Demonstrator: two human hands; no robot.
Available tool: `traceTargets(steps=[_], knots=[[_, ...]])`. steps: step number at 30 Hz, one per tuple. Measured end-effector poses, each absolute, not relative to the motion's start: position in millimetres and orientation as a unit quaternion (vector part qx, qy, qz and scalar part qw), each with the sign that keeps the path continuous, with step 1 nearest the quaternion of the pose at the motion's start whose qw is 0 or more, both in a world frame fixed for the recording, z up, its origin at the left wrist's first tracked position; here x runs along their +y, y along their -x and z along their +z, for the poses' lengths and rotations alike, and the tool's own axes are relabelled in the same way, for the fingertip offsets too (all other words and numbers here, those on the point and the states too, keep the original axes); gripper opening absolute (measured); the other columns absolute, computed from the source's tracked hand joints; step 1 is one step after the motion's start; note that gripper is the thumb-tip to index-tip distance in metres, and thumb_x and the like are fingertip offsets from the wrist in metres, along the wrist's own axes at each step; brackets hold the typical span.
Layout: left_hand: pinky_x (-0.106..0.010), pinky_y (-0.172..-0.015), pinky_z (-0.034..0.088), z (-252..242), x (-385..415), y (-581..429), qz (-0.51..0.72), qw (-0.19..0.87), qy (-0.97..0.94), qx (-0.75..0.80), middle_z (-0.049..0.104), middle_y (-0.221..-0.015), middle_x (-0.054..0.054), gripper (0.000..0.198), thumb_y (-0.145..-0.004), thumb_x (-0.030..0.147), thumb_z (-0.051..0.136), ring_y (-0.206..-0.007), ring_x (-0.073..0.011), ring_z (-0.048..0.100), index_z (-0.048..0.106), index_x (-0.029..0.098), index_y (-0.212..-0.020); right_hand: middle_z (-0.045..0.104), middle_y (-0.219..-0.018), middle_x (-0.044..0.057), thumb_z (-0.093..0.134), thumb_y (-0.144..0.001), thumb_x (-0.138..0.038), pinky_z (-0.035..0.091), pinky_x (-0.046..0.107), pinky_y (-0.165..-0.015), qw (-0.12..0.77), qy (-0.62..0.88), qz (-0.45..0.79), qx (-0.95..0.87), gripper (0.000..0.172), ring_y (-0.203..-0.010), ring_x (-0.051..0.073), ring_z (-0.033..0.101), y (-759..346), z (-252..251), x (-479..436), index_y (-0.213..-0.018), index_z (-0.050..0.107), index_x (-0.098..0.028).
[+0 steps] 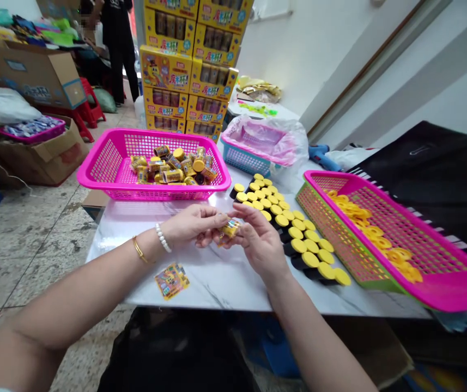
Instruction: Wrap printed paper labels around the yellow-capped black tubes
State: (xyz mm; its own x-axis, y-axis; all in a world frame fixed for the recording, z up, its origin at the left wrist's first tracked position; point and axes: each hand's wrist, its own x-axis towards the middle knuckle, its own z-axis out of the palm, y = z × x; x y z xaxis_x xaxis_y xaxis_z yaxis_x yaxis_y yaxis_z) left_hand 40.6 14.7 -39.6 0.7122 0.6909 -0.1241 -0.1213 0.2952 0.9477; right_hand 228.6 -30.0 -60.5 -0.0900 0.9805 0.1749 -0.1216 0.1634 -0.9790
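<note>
Both hands meet over the white marbled table (212, 277). My left hand (196, 223), with a white bead bracelet at the wrist, pinches a small yellow printed piece (230, 227). My right hand (261, 242) has its fingers around the other side of that piece. Whether the piece is a label or a wrapped cup is hard to tell. A small stack of colourful printed labels (171, 280) lies near the table's front edge, below my left wrist. Rows of black cups with yellow lids (296, 233) stand right of my right hand.
A pink basket (155, 195) of wrapped cups stands behind my left hand. At right, a pink and green basket (441, 245) holds yellow rings. Behind are a lined blue basket (245, 158) and stacked yellow boxes (168, 71). A person (119, 43) stands far back left.
</note>
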Motion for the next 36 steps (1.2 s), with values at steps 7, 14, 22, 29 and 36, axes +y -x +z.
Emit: traceTargets(steps=[7,14,22,29,36], knots=[[-0.02,-0.036,0.032,-54.1,19.5,-44.1,0.244,0.728,-0.531,0.359,0.064,-0.053,-0.002,0.06,-0.074,0.073,0.069,-0.036,-0.0103,0.051,0.062,0.015,-0.084,0.071,-0.099,0.006,0.076,-0.082,-0.034,0.058,0.028,-0.059,0.467,0.469,0.247,-0.708,0.031,-0.074,0.018,0.068,-227.0,-64.4,-35.2,-0.111,0.072,-0.025],[-0.023,-0.043,0.03,-49.2,34.5,-33.4,0.329,0.478,-0.637,0.508,0.061,-0.049,-0.001,0.037,-0.091,0.048,0.062,-0.037,-0.0118,0.046,0.064,0.017,-0.07,0.073,-0.082,0.003,0.073,-0.08,-0.055,0.056,0.029,-0.055,0.494,0.504,0.279,-0.651,0.047,-0.059,0.016,0.066,-217.1,1.8,33.6,-0.114,0.071,-0.022],[-0.026,-0.058,0.033,-52.0,37.2,-29.9,0.345,0.353,-0.724,0.482,0.06,-0.054,-0.002,0.021,-0.078,0.019,0.072,-0.055,-0.0155,0.049,0.067,0.018,-0.058,0.074,-0.094,0.007,0.067,-0.09,-0.039,0.058,0.035,-0.072,0.353,0.516,0.102,-0.774,0.021,-0.073,0.02,0.069,-226.5,-44.3,-8.9,-0.1,0.079,-0.025],[-0.027,-0.062,0.036,-55.6,26.8,-36.5,0.285,0.337,-0.752,0.49,0.066,-0.066,-0.004,0.019,-0.082,0.028,0.067,-0.065,-0.0169,0.056,0.07,0.015,-0.069,0.073,-0.095,0.009,0.066,-0.089,-0.033,0.058,0.039,-0.081,0.34,0.527,0.061,-0.776,0.018,-0.09,0.025,0.069,-243.2,-94.3,-23.0,-0.079,0.077,-0.022],[-0.028,-0.061,0.042,-63.4,29.5,-54.7,0.406,0.55,-0.604,0.41,0.064,-0.063,-0.004,0.038,-0.067,0.051,0.075,-0.06,-0.0157,0.057,0.065,0.014,-0.069,0.074,-0.103,0.009,0.059,-0.091,-0.033,0.062,0.032,-0.075,0.471,0.451,0.075,-0.755,0.021,-0.091,0.023,0.074,-228.6,-69.2,-0.7,-0.087,0.078,-0.026]])
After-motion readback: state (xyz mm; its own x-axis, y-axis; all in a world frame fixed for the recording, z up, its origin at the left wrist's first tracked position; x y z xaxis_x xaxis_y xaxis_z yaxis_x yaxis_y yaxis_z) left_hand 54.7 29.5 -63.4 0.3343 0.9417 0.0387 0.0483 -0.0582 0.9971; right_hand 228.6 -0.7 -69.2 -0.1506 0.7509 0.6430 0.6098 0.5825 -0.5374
